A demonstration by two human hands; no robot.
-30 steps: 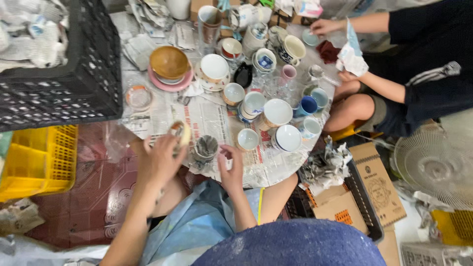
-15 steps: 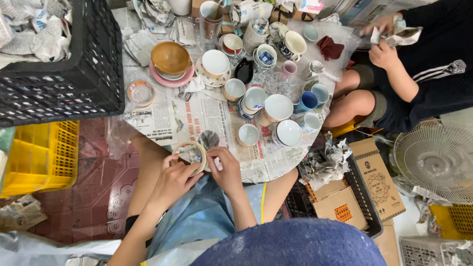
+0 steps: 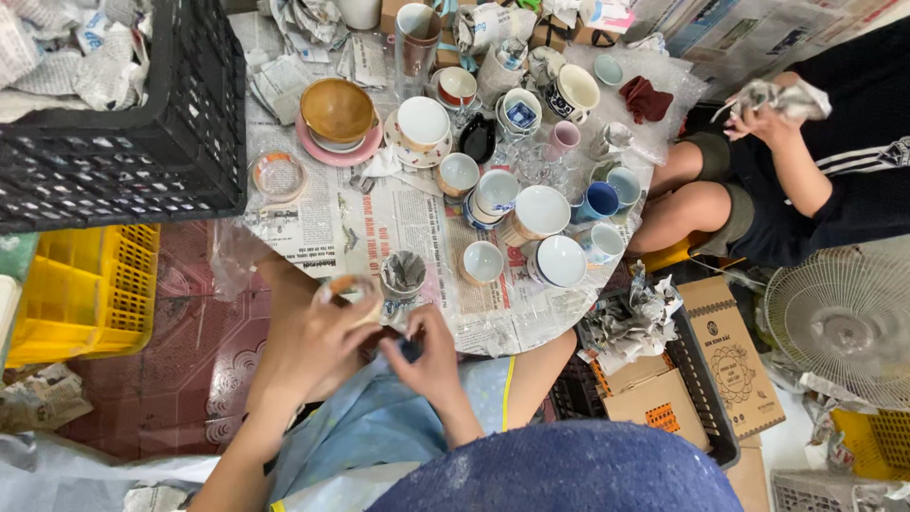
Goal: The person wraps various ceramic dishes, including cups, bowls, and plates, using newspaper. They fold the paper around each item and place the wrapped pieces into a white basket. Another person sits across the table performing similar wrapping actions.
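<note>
My left hand (image 3: 318, 337) curls round one tape roll (image 3: 346, 284), my right hand (image 3: 431, 356) pinches something small and unclear, beside one paper-stuffed cup (image 3: 405, 275) and two black crates (image 3: 123, 123).

Brown printed cardboard boxes (image 3: 730, 356) lower right, perhaps flattened, beside fan (image 3: 844, 318).

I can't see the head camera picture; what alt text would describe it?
Two bare hands, left hand and right hand, work together at the edge of a newspaper-covered round table crowded with ceramic cups and bowls. Another seated person unwraps newspaper nearby.
</note>
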